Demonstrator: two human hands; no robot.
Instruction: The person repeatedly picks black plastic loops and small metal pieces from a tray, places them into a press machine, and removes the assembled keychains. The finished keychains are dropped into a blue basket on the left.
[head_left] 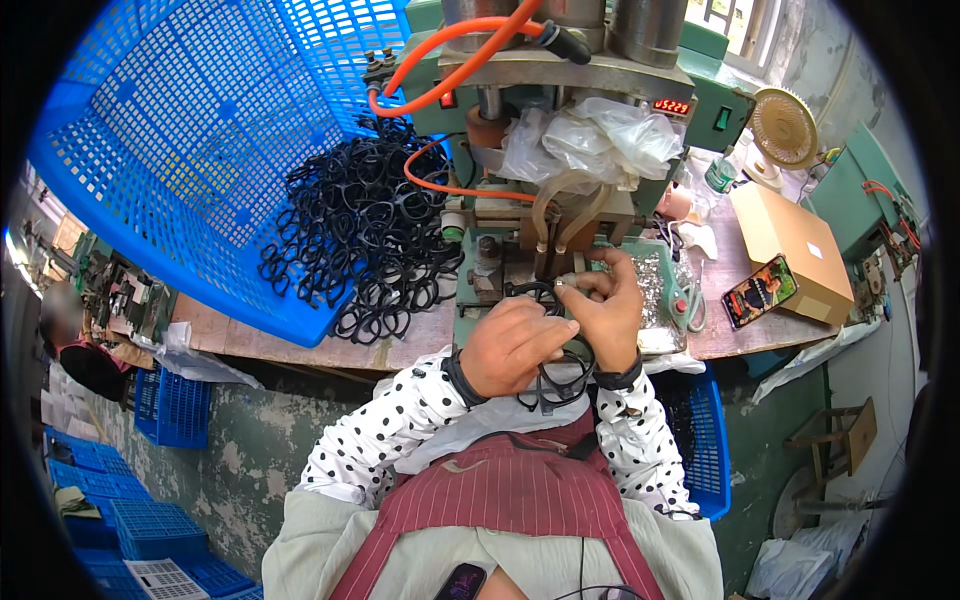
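Note:
My left hand [508, 345] is closed, its fingers around a black eyeglass frame [540, 290] at the front of a green press machine [590, 70]. My right hand [608, 312] is beside it, thumb and forefinger pinched together close to the frame; whatever small thing they hold is hidden. Below both hands, more black frames [553, 388] hang over my lap. Two clear tubes run down to metal nozzles [541, 258] just beyond my fingertips. To the left, a big heap of black eyeglass frames [365, 215] spills from a tipped blue basket [190, 130] onto the table.
A tray [655, 290] of small shiny parts sits right of the press, with scissors [690, 305] at its edge. Farther right are a phone [760, 292], a cardboard box [795, 250] and a fan [783, 128]. Orange hoses [425, 65] loop ahead. A person [90, 365] is at far left.

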